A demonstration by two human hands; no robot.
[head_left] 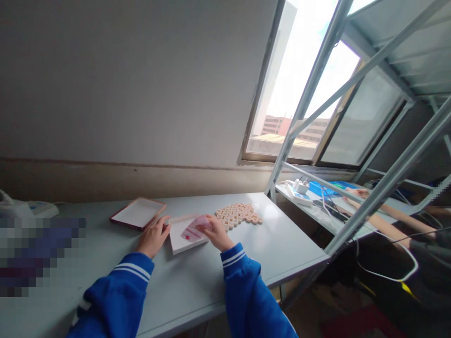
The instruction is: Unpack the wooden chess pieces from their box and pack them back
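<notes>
My left hand rests with curled fingers against the left edge of a flat white box on the grey table. My right hand pinches a pink and white folded sheet and holds it over that box. Just right of my right hand lie several round tan wooden pieces, packed in a flat cluster on the table. A red-rimmed box lid with a white inside lies behind my left hand. Both arms wear blue sleeves with white stripes.
A white device sits at the table's far left. To the right stands a metal frame and a second table with a power strip, cables and a blue item; another person's arms reach across it. A window is behind.
</notes>
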